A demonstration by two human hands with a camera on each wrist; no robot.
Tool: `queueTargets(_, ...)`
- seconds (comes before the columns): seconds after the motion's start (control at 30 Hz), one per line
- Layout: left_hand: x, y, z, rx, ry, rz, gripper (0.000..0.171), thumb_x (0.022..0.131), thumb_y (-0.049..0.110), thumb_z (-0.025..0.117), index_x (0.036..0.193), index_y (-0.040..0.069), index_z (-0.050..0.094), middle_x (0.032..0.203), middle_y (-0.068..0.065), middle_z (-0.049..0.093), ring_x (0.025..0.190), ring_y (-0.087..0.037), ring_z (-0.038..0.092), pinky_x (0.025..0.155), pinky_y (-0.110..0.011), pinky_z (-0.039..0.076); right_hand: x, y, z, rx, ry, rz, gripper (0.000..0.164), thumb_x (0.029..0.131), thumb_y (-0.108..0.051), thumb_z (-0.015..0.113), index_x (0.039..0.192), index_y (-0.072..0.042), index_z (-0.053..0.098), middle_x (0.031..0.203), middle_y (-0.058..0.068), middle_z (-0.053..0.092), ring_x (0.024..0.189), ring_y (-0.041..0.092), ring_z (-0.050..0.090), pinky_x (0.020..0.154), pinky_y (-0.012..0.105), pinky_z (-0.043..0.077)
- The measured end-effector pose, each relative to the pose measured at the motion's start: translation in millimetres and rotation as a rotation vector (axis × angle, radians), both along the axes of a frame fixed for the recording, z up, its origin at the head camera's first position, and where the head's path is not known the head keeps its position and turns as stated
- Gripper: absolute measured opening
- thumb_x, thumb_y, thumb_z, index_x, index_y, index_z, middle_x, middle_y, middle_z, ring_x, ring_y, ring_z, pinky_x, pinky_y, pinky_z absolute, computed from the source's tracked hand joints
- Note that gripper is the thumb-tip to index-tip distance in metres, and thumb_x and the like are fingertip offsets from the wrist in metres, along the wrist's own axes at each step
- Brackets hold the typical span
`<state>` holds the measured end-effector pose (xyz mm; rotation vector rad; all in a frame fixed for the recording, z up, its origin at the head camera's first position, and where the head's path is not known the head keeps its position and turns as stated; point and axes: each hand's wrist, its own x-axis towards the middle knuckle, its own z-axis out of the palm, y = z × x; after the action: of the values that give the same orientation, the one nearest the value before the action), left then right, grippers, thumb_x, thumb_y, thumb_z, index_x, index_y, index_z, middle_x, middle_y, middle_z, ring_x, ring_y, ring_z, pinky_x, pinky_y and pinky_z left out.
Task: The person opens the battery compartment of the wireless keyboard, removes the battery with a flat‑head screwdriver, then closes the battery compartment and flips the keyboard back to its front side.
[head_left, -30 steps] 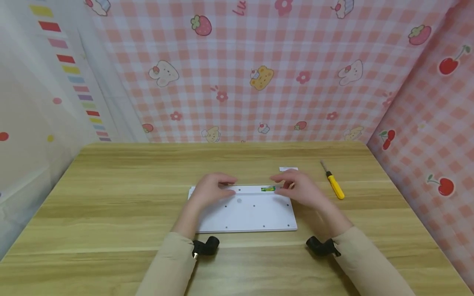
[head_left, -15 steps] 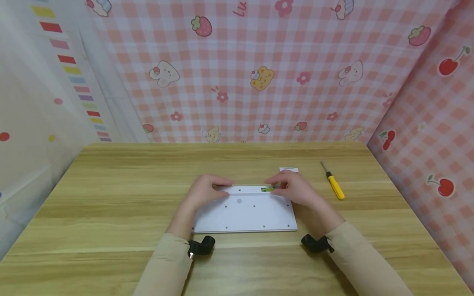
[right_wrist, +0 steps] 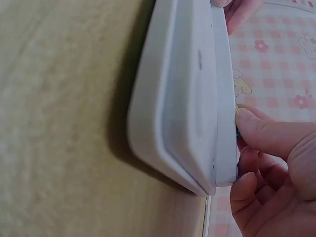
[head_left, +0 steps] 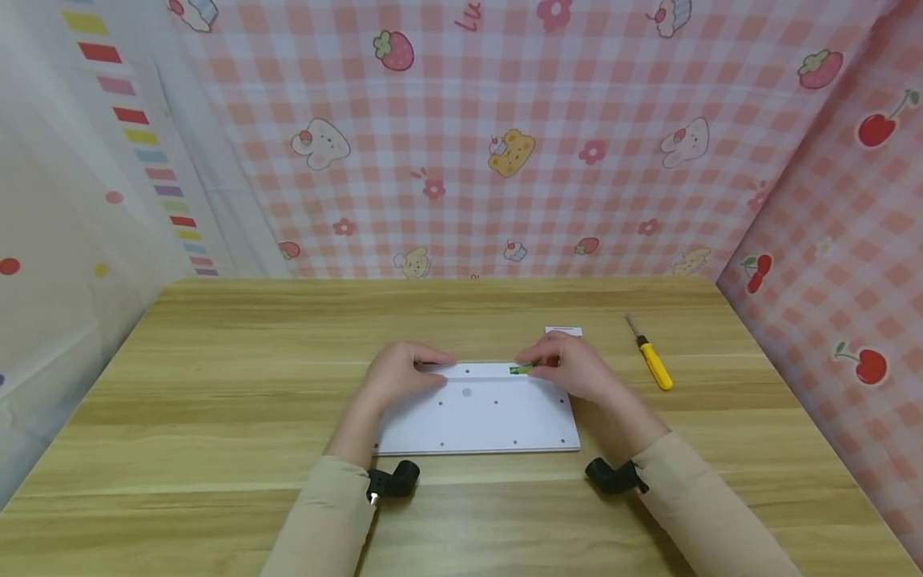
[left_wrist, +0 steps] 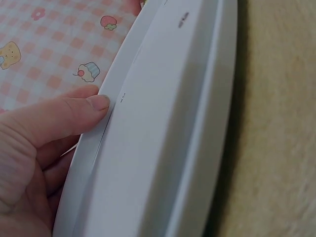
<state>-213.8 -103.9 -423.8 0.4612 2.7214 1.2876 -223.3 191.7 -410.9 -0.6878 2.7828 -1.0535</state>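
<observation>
A white keyboard [head_left: 476,421] lies face down on the table, its underside dotted with small screws. A green battery [head_left: 517,370] shows in the slot along its raised far edge. My left hand [head_left: 395,373] grips the far edge left of the middle, the thumb [left_wrist: 98,103] on the near side and the fingers behind. At the slot, the fingers of my right hand [head_left: 577,373] are curled, and the thumb [right_wrist: 249,123] presses on the battery's end. The right hand covers part of the battery and the slot's right end.
Just behind the right hand lies a small white strip [head_left: 564,330], perhaps a cover. Farther right is a screwdriver [head_left: 654,365] with a yellow handle. A checked pink cloth [head_left: 461,200] hangs behind the wooden table [head_left: 238,385].
The left hand has shifted slightly left along the keyboard's edge. The right hand has moved a little left over the battery, hiding more of it. Both then stay nearly still.
</observation>
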Motion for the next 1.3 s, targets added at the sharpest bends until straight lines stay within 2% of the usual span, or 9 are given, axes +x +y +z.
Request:
queueTargets(0.37, -1.3, -0.9, -2.5, -0.026, -0.003, 0.006, 0.024, 0.082, 0.013, 0.081, 0.105, 0.022, 0.079, 0.110, 0.004, 0.073, 0.106, -0.018, 0.065, 0.095, -0.039, 0.049, 3.2, 1.6, 5.4, 0.078, 0.035, 0.026, 0.024, 0.089, 0.000, 0.071, 0.108, -0.011, 0.078, 0.099, 0.000, 0.068, 0.089, 0.017, 0.060, 0.077, 0.034, 0.051)
queueTargets(0.53, -1.5, -1.0, -3.9, -0.037, 0.009, 0.001, 0.024, 0.083, 0.014, 0.081, 0.105, 0.022, 0.079, 0.110, 0.004, 0.073, 0.106, -0.018, 0.065, 0.096, -0.040, 0.049, -0.7, 6.7, 8.4, 0.115, 0.052, 0.049, 0.024, 0.091, 0.001, 0.069, 0.109, -0.011, 0.078, 0.101, 0.001, 0.069, 0.088, 0.018, 0.059, 0.077, 0.034, 0.051)
queueTargets(0.8, -1.5, -1.6, -4.1, -0.049, 0.007, 0.013, 0.024, 0.083, 0.016, 0.080, 0.106, 0.023, 0.079, 0.112, 0.003, 0.072, 0.108, -0.019, 0.064, 0.097, -0.041, 0.048, -22.1, 0.0, 17.2, 0.072, 0.004, 0.023, 0.022, 0.096, -0.002, 0.063, 0.111, -0.011, 0.076, 0.103, 0.005, 0.069, 0.078, 0.020, 0.052, 0.067, 0.033, 0.046)
queueTargets(1.03, -1.8, -1.5, -4.2, -0.057, 0.020, 0.007, 0.024, 0.083, 0.016, 0.081, 0.105, 0.023, 0.079, 0.111, 0.003, 0.073, 0.108, -0.019, 0.064, 0.096, -0.040, 0.048, -45.5, -18.4, 19.5, 0.091, -0.043, -0.001, 0.023, 0.096, -0.004, 0.062, 0.111, -0.012, 0.077, 0.109, 0.004, 0.070, 0.088, 0.020, 0.056, 0.078, 0.036, 0.048)
queueTargets(1.3, -1.8, -1.4, -3.6, -0.059, 0.033, -0.006, 0.023, 0.084, 0.016, 0.080, 0.106, 0.023, 0.079, 0.111, 0.003, 0.073, 0.109, -0.019, 0.064, 0.095, -0.041, 0.048, -60.2, -34.3, 11.2, 0.098, -0.094, -0.052, 0.020, 0.096, -0.006, 0.064, 0.109, -0.013, 0.078, 0.108, 0.004, 0.071, 0.089, 0.022, 0.056, 0.081, 0.036, 0.048)
